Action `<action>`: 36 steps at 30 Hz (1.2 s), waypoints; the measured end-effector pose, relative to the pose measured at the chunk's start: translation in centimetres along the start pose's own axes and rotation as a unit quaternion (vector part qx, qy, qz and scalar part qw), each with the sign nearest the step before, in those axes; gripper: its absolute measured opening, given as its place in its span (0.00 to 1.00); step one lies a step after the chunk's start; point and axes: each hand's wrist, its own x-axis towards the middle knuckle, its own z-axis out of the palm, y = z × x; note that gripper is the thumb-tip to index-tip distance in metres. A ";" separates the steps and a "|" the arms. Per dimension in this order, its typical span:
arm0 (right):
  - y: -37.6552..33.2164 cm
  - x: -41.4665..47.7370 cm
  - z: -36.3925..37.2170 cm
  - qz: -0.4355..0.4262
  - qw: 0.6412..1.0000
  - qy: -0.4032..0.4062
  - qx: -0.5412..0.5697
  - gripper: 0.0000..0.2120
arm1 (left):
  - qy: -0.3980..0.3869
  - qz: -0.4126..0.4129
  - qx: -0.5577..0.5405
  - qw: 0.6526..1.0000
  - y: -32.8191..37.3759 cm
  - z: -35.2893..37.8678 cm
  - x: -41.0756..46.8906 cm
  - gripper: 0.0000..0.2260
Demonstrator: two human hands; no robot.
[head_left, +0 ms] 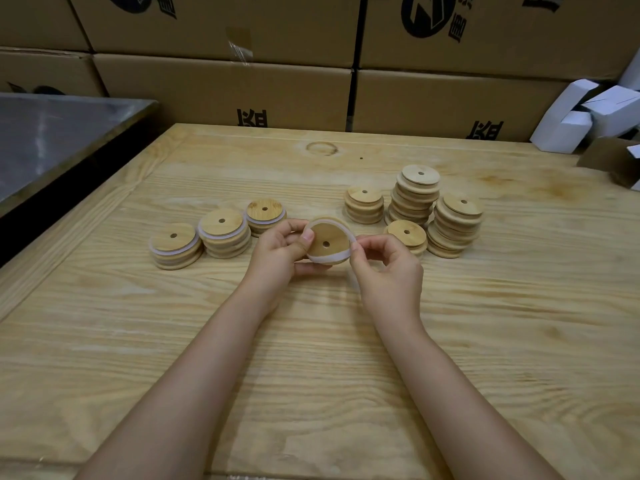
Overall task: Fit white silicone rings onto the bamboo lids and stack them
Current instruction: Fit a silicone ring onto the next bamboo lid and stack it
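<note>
Bamboo, round and pierced by a central hole: the pale bamboo lid [327, 241] is held tilted above the light pine tabletop [311, 358], its face toward the camera so the rim can be watched. The left hand [280, 252] grips the lid's left edge between thumb and curled fingers, steadying it. The right hand [386, 268] pinches the white silicone ring [330, 259], drawing it round the lower right rim. The ring's far side appears unseated, though this is hard to tell. Ringed lids form three low stacks [221, 233] at left and bare lids [415, 199] wait stacked at right, probably to keep done and undone apart.
</note>
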 end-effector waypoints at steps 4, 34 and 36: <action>-0.3 -0.3 0.2 0.000 1.000 0.000 0.010 0.07 | -0.010 -0.014 -0.027 0.999 0.0 -0.2 0.1 0.04; -0.6 -1.2 0.4 -0.082 0.995 0.043 -0.039 0.02 | -0.082 0.013 0.003 0.997 -0.1 -0.5 -0.1 0.08; -0.7 -1.3 0.4 -0.068 0.997 0.042 -0.020 0.05 | -0.091 0.012 -0.003 0.996 -0.2 -0.6 0.0 0.08</action>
